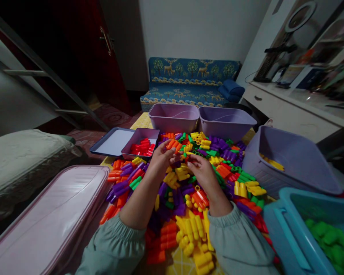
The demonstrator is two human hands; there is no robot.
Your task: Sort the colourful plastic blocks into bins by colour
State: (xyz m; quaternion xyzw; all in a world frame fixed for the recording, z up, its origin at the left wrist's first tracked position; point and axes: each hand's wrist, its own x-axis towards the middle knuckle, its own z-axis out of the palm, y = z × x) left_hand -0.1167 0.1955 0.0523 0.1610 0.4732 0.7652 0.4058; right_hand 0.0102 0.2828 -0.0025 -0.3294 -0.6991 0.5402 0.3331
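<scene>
My left hand [162,156] is closed around a few orange plastic tube pieces [174,145], held above the middle of a large multicoloured pile. Close beside it, my right hand [201,166] has its thumb and fingers drawn together at the left hand's fingertips. A small green and yellow bit shows there, too small to make out. Beneath both hands lie many similar pieces in yellow, purple, green, orange and red, some joined in rows. Yellow pieces [193,227] are heaped between my forearms.
Two purple bins [173,119] stand at the back, another purple bin [255,164] with yellow pieces at right. A blue bin [286,229] holds green pieces. A tray [129,147] contains red pieces. Pink lids [48,214] lie at left; a patterned sofa [189,89] is behind.
</scene>
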